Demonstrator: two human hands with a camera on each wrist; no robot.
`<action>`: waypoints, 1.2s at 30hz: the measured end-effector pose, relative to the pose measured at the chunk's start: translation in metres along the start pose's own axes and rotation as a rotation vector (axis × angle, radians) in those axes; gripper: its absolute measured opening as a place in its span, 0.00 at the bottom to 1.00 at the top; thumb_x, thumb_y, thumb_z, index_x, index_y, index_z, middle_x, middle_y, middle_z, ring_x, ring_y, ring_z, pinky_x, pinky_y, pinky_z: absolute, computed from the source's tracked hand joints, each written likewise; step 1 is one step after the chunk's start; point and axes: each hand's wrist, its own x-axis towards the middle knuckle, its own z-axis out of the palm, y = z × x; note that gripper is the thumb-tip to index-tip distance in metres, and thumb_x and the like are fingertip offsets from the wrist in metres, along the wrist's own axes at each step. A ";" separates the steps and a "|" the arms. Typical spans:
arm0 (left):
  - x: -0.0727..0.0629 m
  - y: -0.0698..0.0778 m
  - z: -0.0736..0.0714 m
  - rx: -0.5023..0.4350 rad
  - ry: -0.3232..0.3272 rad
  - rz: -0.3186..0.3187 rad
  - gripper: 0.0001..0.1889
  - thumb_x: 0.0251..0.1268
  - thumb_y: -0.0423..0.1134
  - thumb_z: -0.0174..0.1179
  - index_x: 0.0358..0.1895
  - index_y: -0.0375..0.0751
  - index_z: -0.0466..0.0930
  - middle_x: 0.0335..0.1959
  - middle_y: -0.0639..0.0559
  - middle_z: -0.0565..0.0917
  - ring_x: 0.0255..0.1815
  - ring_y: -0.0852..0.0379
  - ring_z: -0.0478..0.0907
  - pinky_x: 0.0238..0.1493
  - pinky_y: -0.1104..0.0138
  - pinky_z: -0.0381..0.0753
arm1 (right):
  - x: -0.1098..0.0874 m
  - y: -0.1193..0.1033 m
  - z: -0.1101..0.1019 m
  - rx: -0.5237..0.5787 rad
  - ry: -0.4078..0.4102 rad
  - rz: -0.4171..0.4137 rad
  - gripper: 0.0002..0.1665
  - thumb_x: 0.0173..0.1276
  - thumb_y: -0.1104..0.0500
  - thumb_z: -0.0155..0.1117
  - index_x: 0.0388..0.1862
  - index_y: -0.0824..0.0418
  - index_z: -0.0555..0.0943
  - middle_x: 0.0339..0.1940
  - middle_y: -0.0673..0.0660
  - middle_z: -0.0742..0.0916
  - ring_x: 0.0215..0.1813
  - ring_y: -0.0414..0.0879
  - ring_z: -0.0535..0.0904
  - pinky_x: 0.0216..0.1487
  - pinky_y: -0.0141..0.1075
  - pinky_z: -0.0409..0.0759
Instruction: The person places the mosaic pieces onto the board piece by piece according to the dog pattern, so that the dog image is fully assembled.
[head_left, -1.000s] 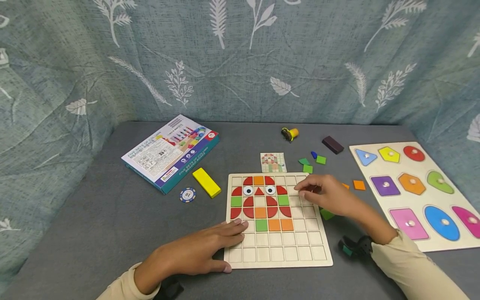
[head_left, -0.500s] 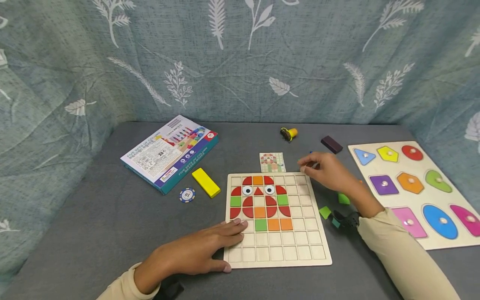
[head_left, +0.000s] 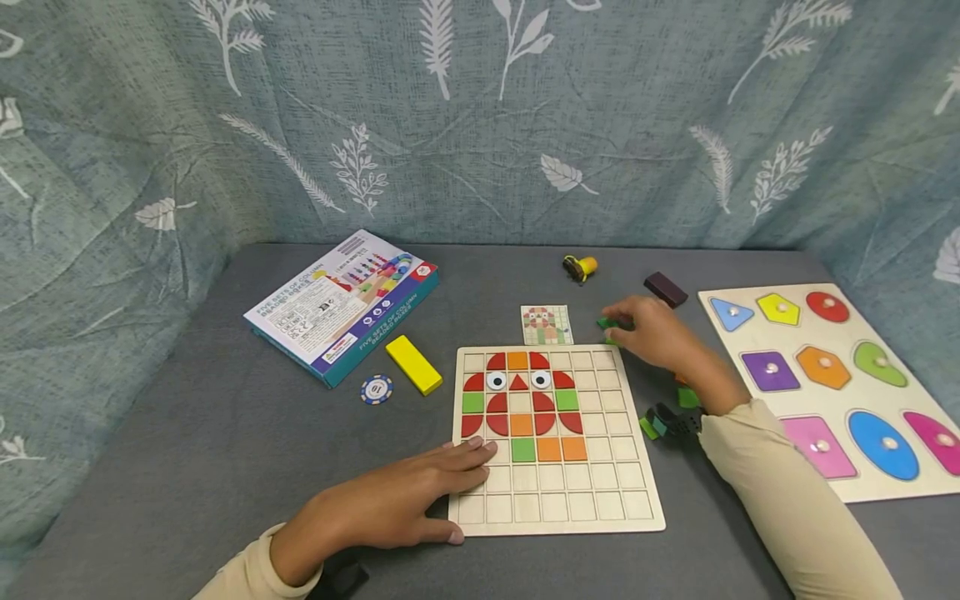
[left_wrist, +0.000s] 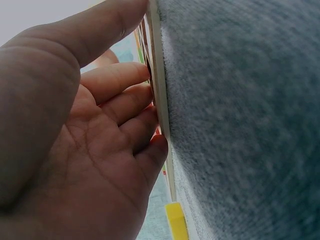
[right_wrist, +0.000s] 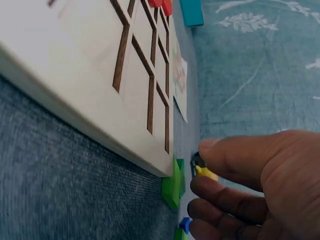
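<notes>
A wooden grid board (head_left: pixel 555 508) carries red, orange and green tiles that form an owl-like picture with two round eyes. My left hand (head_left: pixel 397 496) rests with its fingers on the board's left edge, thumb at the lower left corner. In the left wrist view its fingertips (left_wrist: pixel 159 145) meet that edge. Beyond the board's upper right corner, my right hand (head_left: pixel 652 333) is bent low over green tiles (head_left: pixel 609 323), partly covering them. The right wrist view shows a gap between thumb and fingers, with nothing held; a green tile (right_wrist: pixel 171 187) lies by the corner.
A small picture card (head_left: pixel 546 325) lies behind the board. To the left are a yellow block (head_left: pixel 414 365), a poker chip (head_left: pixel 376 389) and a box (head_left: pixel 341 304). A shape puzzle (head_left: pixel 731 350) lies right, a dark block (head_left: pixel 666 289) and a yellow-black object (head_left: pixel 580 267) behind.
My right hand has moved from above the board's upper right squares, back and to the right, onto the green tiles. The left hand has stayed in place.
</notes>
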 end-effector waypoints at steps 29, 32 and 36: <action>0.000 -0.001 0.001 -0.011 -0.004 0.006 0.35 0.63 0.44 0.66 0.72 0.41 0.64 0.77 0.57 0.54 0.77 0.58 0.45 0.73 0.57 0.52 | 0.018 0.006 0.011 0.037 0.007 0.115 0.17 0.67 0.66 0.64 0.54 0.71 0.81 0.51 0.68 0.81 0.49 0.58 0.75 0.45 0.50 0.76; 0.000 -0.001 0.001 -0.015 -0.008 -0.003 0.36 0.63 0.44 0.66 0.73 0.42 0.64 0.77 0.58 0.53 0.77 0.59 0.45 0.73 0.58 0.51 | 0.020 0.004 0.010 0.024 0.020 0.124 0.14 0.67 0.67 0.62 0.51 0.71 0.82 0.48 0.67 0.82 0.46 0.57 0.76 0.42 0.49 0.76; -0.001 -0.002 0.001 -0.011 -0.008 -0.004 0.36 0.63 0.44 0.66 0.73 0.42 0.63 0.77 0.58 0.53 0.77 0.59 0.45 0.73 0.58 0.51 | 0.020 0.006 0.010 0.013 0.053 0.110 0.12 0.68 0.68 0.59 0.48 0.71 0.83 0.44 0.67 0.83 0.42 0.57 0.77 0.41 0.49 0.75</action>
